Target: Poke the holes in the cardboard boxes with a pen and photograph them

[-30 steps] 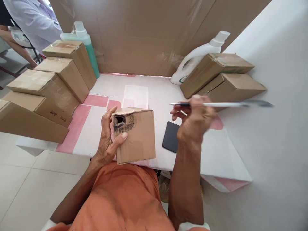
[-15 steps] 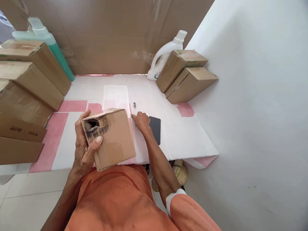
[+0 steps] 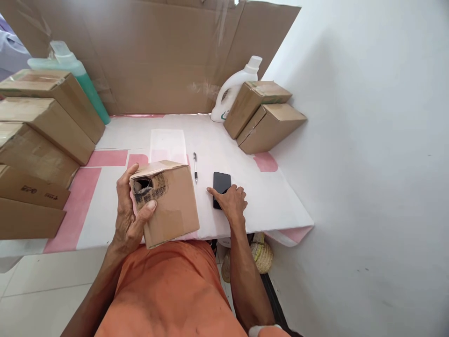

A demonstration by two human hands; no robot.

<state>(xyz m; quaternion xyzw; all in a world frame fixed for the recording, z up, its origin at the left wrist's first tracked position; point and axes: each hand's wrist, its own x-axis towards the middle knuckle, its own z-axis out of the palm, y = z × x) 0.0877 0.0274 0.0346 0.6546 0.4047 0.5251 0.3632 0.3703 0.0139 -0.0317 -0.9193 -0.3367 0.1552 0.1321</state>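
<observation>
My left hand (image 3: 135,210) grips a small cardboard box (image 3: 175,206) by its left side, thumb on the face towards me. Near the box's upper left corner is a torn, dark hole with black scribbling around it. My right hand (image 3: 231,201) is over the lower part of a black smartphone (image 3: 221,180) lying on the table. Its thumb reaches past the phone's left edge and its fingers are spread to the right. Between the box and the phone lies a pen (image 3: 195,166) with a black grip.
Several cardboard boxes (image 3: 49,150) and a bottle of green liquid (image 3: 91,93) stand at the left. At the back right are a white jug (image 3: 235,89) and two boxes (image 3: 271,124). A white sheet (image 3: 168,142) lies on the pink-and-white tablecloth (image 3: 277,201); a cardboard panel (image 3: 157,61) stands behind.
My right hand has moved from the pen to the right, over the phone, and its fingers have spread. The pen lies uncovered. The box stays in my left hand; the view has shifted slightly.
</observation>
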